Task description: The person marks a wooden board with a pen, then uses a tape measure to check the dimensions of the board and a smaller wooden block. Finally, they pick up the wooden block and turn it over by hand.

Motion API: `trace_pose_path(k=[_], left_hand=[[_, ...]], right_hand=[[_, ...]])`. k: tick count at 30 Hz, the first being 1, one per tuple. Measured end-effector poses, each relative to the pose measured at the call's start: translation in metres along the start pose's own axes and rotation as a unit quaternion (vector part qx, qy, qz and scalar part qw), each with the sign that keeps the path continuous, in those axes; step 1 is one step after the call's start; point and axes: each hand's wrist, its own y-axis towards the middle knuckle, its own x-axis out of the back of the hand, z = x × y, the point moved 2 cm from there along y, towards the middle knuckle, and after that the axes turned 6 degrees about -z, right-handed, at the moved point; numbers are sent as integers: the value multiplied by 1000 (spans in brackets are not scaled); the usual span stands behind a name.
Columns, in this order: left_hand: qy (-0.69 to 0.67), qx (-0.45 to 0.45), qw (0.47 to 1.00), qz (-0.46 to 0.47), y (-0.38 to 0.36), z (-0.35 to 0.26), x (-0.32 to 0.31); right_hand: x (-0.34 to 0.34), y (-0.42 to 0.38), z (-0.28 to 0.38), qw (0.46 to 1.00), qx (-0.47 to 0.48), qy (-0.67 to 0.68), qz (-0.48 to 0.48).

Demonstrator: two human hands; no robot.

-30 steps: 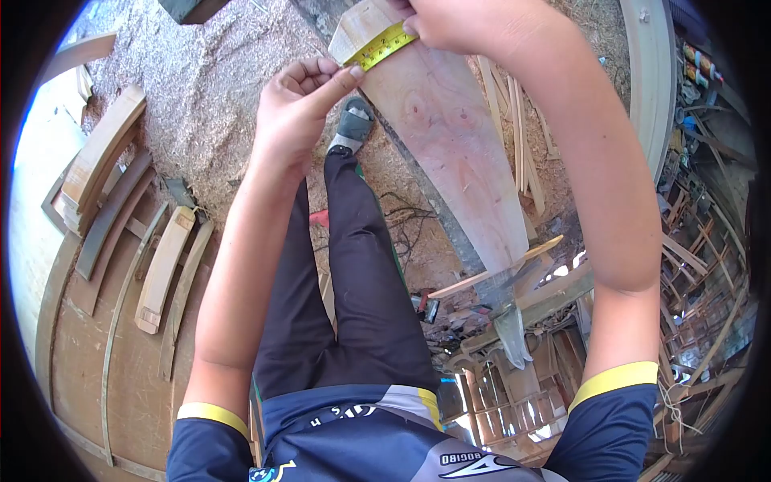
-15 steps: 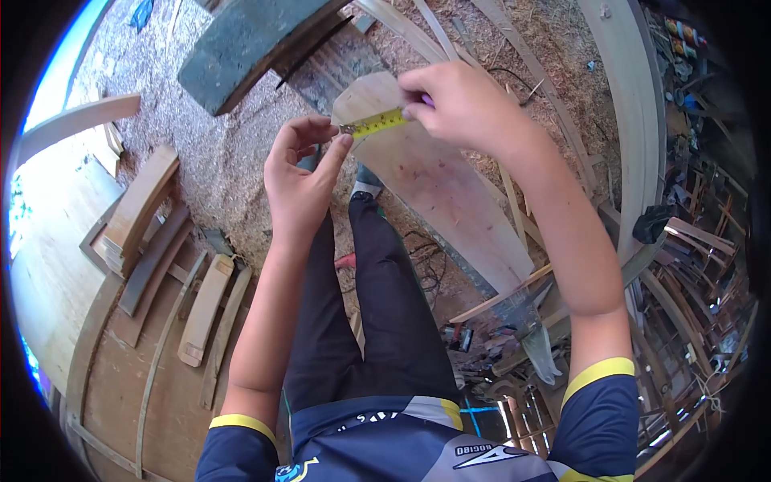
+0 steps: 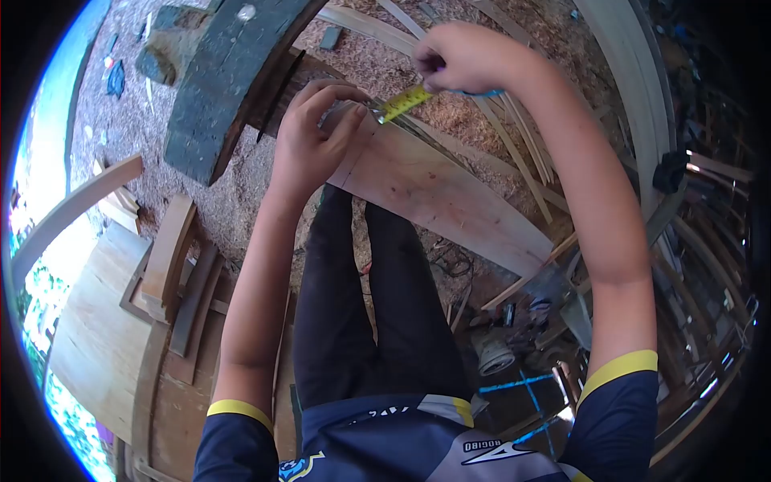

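Note:
A yellow tape measure (image 3: 405, 102) is stretched in a short length between my two hands, across the narrow far end of a long, tapered wooden board (image 3: 450, 193). My left hand (image 3: 313, 136) is curled at that end of the board, thumb and forefinger closed by the tape's metal tip; the exact grip is partly hidden. Higher up and to the right, my right hand (image 3: 466, 60) is closed on the other end of the tape. Beside that hand shows a thin blue strip (image 3: 479, 94). A pencil-like line crosses the board near my left hand.
A thick, dark-painted timber block (image 3: 229, 88) stands beyond my left hand. Wood shavings (image 3: 249, 173) cover the ground. Curved wooden pieces (image 3: 170, 249) lie at left, long strips (image 3: 514, 149) at right. Cluttered scraps and tools (image 3: 514, 321) lie at lower right.
My right hand has moved up and slightly right, and the tape now slants more steeply. My left hand has shifted right in view, while the board sits lower across my legs.

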Motion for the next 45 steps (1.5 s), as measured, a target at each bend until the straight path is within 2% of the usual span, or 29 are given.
trace_pose_path(k=[7,9,10,11,14,15,17,18,19,21,22,24,28,30,32,34,35,36,40,41,43,45], left_hand=[[-5,44,998,41,17,5,24],[-72,99,992,33,24,10,25],[-84,81,993,20,30,8,25],[-83,75,994,20,35,4,30],[-47,75,995,39,36,-18,40],[-49,72,995,47,32,-23,42],[-2,76,993,89,18,-31,48],[-2,76,992,97,7,-33,47],[-18,64,992,105,-6,-32,45],[-29,57,991,117,-29,-37,45],[-44,88,985,142,-41,-42,43],[-66,152,966,200,-65,-50,45],[-111,175,956,206,-99,-48,38],[-134,182,962,153,-107,-46,37],[-178,250,942,133,-110,-40,37],[-226,274,929,105,-108,-37,37],[-220,292,925,108,-107,-33,39],[-214,310,920,111,-106,-30,40],[-200,305,927,93,-102,-30,38],[-189,298,932,86,-102,-31,37],[-179,295,935,78,-105,-31,35],[-152,298,939,79,-112,-30,35]], right_hand=[[-6,2,11,996,-28,80,-40],[-17,-18,20,963,-146,203,-98],[-27,-26,21,945,-184,249,-105],[-38,-34,25,923,-222,295,-113],[-66,-60,49,807,-312,469,-178],[-76,-65,56,803,-317,471,-183],[-96,-71,68,674,-351,609,-227],[-102,-71,74,666,-338,618,-245],[-109,-71,82,605,-341,668,-266],[-125,-67,91,574,-339,685,-293],[-132,-65,95,570,-342,689,-290],[-141,-63,104,519,-349,712,-319],[-155,-65,120,515,-335,721,-321],[-161,-67,125,522,-331,719,-317],[-161,-68,129,532,-326,716,-313],[-157,-66,131,512,-310,742,-300],[-156,-64,131,518,-308,740,-298],[-157,-62,132,546,-300,724,-296],[-153,-59,133,626,-266,671,-295],[-152,-59,133,627,-266,672,-291],[-149,-59,126,597,-274,675,-335],[-145,-61,116,616,-272,674,-303]])
